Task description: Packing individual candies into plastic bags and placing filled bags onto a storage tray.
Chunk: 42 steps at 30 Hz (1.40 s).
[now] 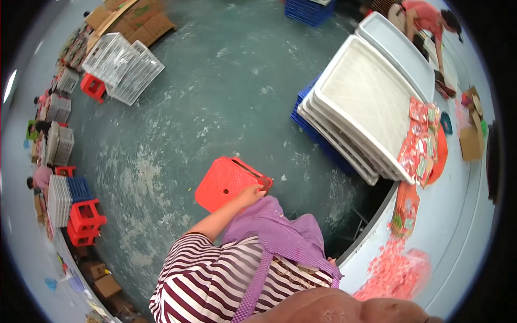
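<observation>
One red stool [215,182] is in front of you, its roughly square seat left of your purple apron [257,218]. Your left hand [252,195] grips its right-hand edge; a firm hold there should prevent twisting. The seat faces up and leftward, without a clear long axis. Your right hand [332,261], mostly hidden beside the worktop [441,215], can't be read.

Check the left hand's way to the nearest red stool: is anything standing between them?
Nothing visible does. The left hand is right at the red stool's right side, with no other thing between them. The apron bunches just on the near side of the hand, not in between.
</observation>
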{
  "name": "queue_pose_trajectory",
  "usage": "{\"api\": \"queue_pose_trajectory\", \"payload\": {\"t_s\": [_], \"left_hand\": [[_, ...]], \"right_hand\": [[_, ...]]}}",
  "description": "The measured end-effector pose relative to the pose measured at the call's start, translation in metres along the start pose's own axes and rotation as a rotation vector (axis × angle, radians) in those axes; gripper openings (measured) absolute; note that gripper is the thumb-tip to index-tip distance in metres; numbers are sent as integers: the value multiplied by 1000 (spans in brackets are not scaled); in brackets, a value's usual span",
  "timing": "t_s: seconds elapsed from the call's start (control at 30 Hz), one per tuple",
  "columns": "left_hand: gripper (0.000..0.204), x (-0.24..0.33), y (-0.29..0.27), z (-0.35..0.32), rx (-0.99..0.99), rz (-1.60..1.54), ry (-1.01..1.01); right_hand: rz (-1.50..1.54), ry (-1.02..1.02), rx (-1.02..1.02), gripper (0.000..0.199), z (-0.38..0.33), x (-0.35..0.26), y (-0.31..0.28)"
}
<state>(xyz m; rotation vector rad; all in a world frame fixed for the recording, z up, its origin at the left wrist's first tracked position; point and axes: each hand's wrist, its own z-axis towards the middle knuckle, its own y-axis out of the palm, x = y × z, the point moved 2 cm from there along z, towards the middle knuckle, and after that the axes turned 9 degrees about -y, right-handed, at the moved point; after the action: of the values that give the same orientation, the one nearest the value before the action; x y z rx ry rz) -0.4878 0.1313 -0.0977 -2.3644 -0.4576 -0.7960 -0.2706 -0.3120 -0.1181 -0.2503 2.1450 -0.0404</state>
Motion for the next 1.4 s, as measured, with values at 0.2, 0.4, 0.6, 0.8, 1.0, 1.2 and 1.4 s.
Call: {"api": "queue_pose_trajectory", "payload": {"t_s": [0.2, 0.4, 0.6, 0.8, 1.0, 1.2, 1.4], "left_hand": [[39, 23, 32, 12, -175, -47, 150], [37, 71, 65, 7, -417, 117, 242], [36, 73, 124, 10, -700, 623, 393], [45, 130, 168, -13, -748, 1218, 389], [53, 222, 202, -2, -554, 1487, 540], [43, 248, 255, 51, -857, 1758, 638], [25, 318, 276, 112, -1416, 1732, 627]], "right_hand": [[124, 35, 37, 32, -40, -32, 9], [94, 45, 189, 33, -78, -27, -11], [53, -26, 212, 32, -75, -44, -30], [-170, -305, -11, 20, -19, -94, -17], [-247, -614, -138, 18, 32, -117, 29], [-291, -553, -152, 27, 101, -80, 78], [-404, -69, 36, 42, 169, 23, 139]]}}
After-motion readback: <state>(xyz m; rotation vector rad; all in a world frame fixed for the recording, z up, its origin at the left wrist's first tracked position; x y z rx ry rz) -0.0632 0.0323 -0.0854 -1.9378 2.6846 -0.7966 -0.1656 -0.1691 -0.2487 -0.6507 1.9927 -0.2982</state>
